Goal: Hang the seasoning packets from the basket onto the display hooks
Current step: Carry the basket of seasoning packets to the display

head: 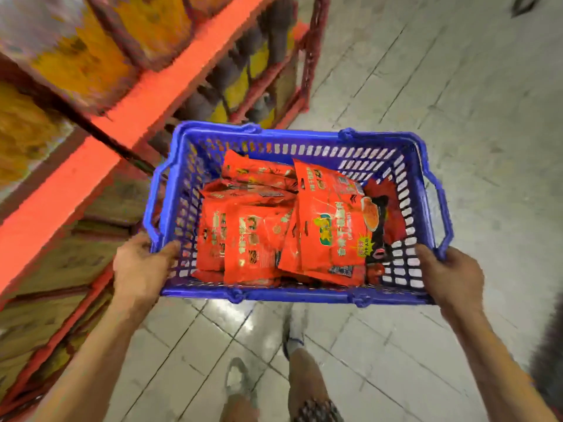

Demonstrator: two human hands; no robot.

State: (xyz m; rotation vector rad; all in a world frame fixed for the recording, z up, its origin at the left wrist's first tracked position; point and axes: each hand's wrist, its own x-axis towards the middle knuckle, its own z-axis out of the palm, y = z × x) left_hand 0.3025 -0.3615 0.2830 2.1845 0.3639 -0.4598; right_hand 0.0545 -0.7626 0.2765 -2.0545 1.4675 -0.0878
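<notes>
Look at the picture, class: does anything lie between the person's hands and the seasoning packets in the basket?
Nothing covers the seasoning packets; the blue basket is open on top. But both the left hand and right hand grip its near corners, so neither is free to reach in.

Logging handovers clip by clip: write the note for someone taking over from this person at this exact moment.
Left hand grips the near-left corner of the blue basket; right hand grips the near-right corner. The basket is held in the air above the tiled floor, both handles folded down.
The red seasoning packets all lie piled inside the basket, several overlapping.
A red shelf rack runs along the left; it is blurred and no display hooks can be made out.
Done: nothing hung yet, as far as this view shows.
Left: reach the hooks, free a hand, then hang the packets one by one.
</notes>
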